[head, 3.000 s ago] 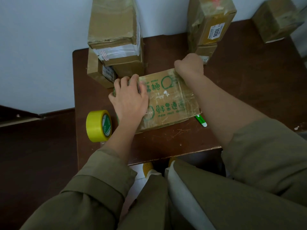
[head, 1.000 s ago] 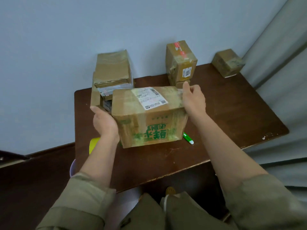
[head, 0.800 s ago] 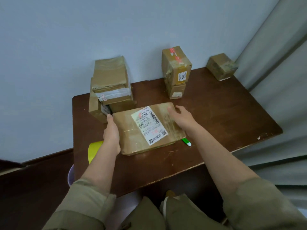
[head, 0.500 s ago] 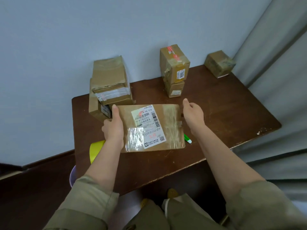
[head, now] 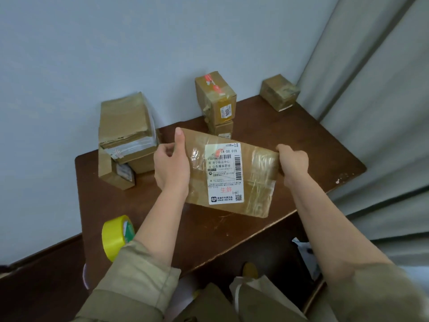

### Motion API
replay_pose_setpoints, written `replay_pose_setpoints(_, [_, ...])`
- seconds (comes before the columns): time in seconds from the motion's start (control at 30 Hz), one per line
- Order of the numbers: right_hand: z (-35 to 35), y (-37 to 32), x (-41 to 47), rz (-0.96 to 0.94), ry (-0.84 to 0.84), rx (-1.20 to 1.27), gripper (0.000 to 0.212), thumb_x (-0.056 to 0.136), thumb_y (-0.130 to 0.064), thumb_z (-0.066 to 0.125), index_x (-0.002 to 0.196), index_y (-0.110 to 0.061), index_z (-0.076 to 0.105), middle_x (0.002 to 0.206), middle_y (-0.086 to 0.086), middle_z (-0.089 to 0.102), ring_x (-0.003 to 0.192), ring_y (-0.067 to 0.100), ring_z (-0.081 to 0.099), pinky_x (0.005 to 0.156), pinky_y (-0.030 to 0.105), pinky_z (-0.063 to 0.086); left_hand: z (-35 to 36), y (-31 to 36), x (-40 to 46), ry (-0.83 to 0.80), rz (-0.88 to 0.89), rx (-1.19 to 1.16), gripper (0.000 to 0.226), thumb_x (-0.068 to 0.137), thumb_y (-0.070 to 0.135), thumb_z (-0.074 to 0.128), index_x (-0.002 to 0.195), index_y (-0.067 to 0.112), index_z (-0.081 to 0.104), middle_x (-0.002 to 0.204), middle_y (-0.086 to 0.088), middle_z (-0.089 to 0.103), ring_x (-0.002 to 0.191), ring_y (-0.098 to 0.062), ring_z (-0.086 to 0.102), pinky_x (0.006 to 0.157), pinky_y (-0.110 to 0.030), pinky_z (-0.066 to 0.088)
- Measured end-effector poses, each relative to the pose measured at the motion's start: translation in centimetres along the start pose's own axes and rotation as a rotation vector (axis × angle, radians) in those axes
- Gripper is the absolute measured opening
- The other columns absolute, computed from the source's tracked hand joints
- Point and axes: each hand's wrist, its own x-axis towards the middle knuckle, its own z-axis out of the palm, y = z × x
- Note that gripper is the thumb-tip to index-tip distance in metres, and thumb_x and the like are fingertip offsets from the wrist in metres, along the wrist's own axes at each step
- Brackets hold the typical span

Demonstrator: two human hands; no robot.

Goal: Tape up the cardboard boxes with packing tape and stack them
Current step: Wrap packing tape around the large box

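I hold a taped cardboard box (head: 253, 180) with a white shipping label above the middle of the brown table (head: 209, 231), its label side facing me. My left hand (head: 173, 163) grips its left edge, thumb up along the face. My right hand (head: 293, 160) grips its upper right corner with curled fingers. A yellow roll of packing tape (head: 116, 237) stands at the table's front left, partly hidden behind my left sleeve.
A stack of larger boxes (head: 126, 138) stands at the back left against the wall. Two smaller stacked boxes (head: 217, 103) stand at the back middle, and one small box (head: 279, 91) at the back right corner. A grey curtain (head: 380, 101) hangs on the right.
Earlier the box lay on the table under my hands. I have since turned it over to the label side, raised it off the table and rotated it, and it now hides the green pen.
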Motion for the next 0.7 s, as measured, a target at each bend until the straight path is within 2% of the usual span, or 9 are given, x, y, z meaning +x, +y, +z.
replay_pose_setpoints(0.1, [-2.4, -0.9, 1.6, 0.206, -0.105, 0.136, 0.028, 0.079, -0.028, 0.065, 0.098, -0.008, 0.060, 0.091, 0.008, 0.066, 0.078, 0.024, 0.063, 0.081, 0.037, 0.054, 2.6, 1.0, -1.2, -0.047, 0.018, -0.018, 0.052, 0.086, 0.077, 0.043, 0.080, 0.027, 0.054, 0.085, 0.010, 0.059, 0.080, -0.010, 0.055, 0.071, -0.033, 0.039])
replay_pose_setpoints(0.17, [-3.8, -1.3, 2.8, 0.299, -0.270, 0.189, 0.024, 0.083, -0.035, 0.060, 0.079, -0.011, 0.064, 0.075, 0.008, 0.070, 0.073, 0.027, 0.065, 0.082, 0.041, 0.054, 4.7, 1.4, -1.9, -0.072, 0.023, -0.010, 0.053, 0.087, 0.077, 0.041, 0.079, 0.026, 0.052, 0.080, 0.010, 0.057, 0.075, -0.010, 0.053, 0.067, -0.032, 0.037])
replay_pose_setpoints(0.23, [-5.1, -1.4, 4.7, 0.339, -0.356, 0.182, 0.039, 0.089, -0.041, 0.053, 0.065, -0.013, 0.062, 0.063, 0.007, 0.069, 0.073, 0.028, 0.062, 0.084, 0.042, 0.049, 7.0, 2.0, -2.3, -0.068, 0.021, 0.031, 0.056, 0.087, 0.079, 0.038, 0.084, 0.026, 0.055, 0.083, 0.010, 0.059, 0.077, -0.010, 0.054, 0.070, -0.034, 0.039])
replay_pose_setpoints(0.3, [-6.3, -1.8, 6.8, 0.370, -0.403, 0.119, 0.045, 0.089, -0.047, 0.052, 0.063, -0.013, 0.067, 0.068, 0.010, 0.072, 0.081, 0.032, 0.062, 0.095, 0.050, 0.043, 9.5, 2.5, -2.3, -0.061, 0.011, 0.057, 0.059, 0.087, 0.080, 0.035, 0.089, 0.025, 0.057, 0.088, 0.010, 0.061, 0.080, -0.009, 0.055, 0.074, -0.035, 0.042])
replay_pose_setpoints(0.37, [-7.5, -2.4, 9.7, 0.398, -0.448, 0.100, 0.045, 0.087, -0.051, 0.053, 0.069, -0.014, 0.071, 0.083, 0.014, 0.074, 0.089, 0.035, 0.063, 0.102, 0.055, 0.039, 12.5, 3.1, -2.4, -0.063, 0.011, 0.060, 0.060, 0.088, 0.079, 0.034, 0.093, 0.024, 0.058, 0.091, 0.009, 0.062, 0.081, -0.010, 0.056, 0.074, -0.035, 0.042])
replay_pose_setpoints(0.5, [-10.8, -4.2, 16.4, 0.414, -0.448, 0.072, 0.040, 0.084, -0.052, 0.055, 0.085, -0.015, 0.070, 0.101, 0.014, 0.072, 0.097, 0.036, 0.063, 0.105, 0.055, 0.039, 20.0, 4.5, -3.4, -0.086, 0.013, 0.027, 0.057, 0.090, 0.075, 0.035, 0.091, 0.023, 0.058, 0.095, 0.009, 0.062, 0.089, -0.012, 0.058, 0.083, -0.038, 0.045])
replay_pose_setpoints(0.63, [-14.4, -5.7, 22.1, 0.394, -0.407, 0.101, 0.033, 0.090, -0.044, 0.055, 0.090, -0.014, 0.069, 0.087, 0.011, 0.072, 0.090, 0.032, 0.065, 0.100, 0.049, 0.045, 27.2, 5.6, -4.6, -0.144, -0.021, -0.023, 0.053, 0.094, 0.068, 0.038, 0.089, 0.019, 0.059, 0.090, 0.008, 0.059, 0.097, -0.018, 0.058, 0.083, -0.034, 0.040])
replay_pose_setpoints(0.7, [-15.1, -6.5, 24.7, 0.377, -0.385, 0.077, 0.030, 0.090, -0.039, 0.057, 0.107, -0.016, 0.067, 0.092, 0.010, 0.072, 0.091, 0.031, 0.064, 0.098, 0.050, 0.045, 29.9, 5.7, -4.8, -0.155, -0.107, -0.049, 0.056, 0.094, 0.070, 0.035, 0.103, 0.020, 0.058, 0.100, 0.008, 0.058, 0.107, -0.021, 0.055, 0.088, -0.034, 0.038])
